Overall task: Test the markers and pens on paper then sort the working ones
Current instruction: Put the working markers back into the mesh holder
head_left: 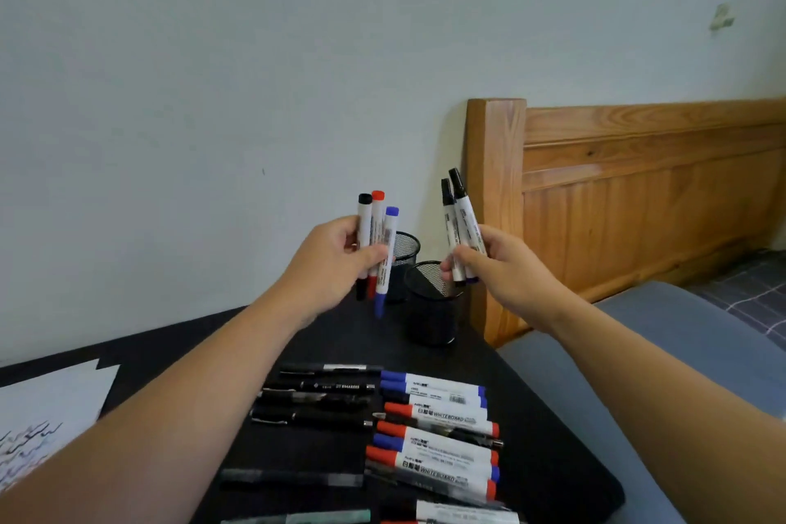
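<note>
Markers in hand mean sorting is under way: your left hand (340, 255) grips three white-barrelled whiteboard markers (376, 251), your right hand (489, 264) two black-capped ones (461, 225), above the black mesh cups (429, 302), while many capped markers and black pens (434, 425) await you on the black table (553, 459).

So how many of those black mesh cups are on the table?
2. One mesh cup stands near the wall, partly behind the left hand; the other mesh cup stands in front, below the right hand.
</note>
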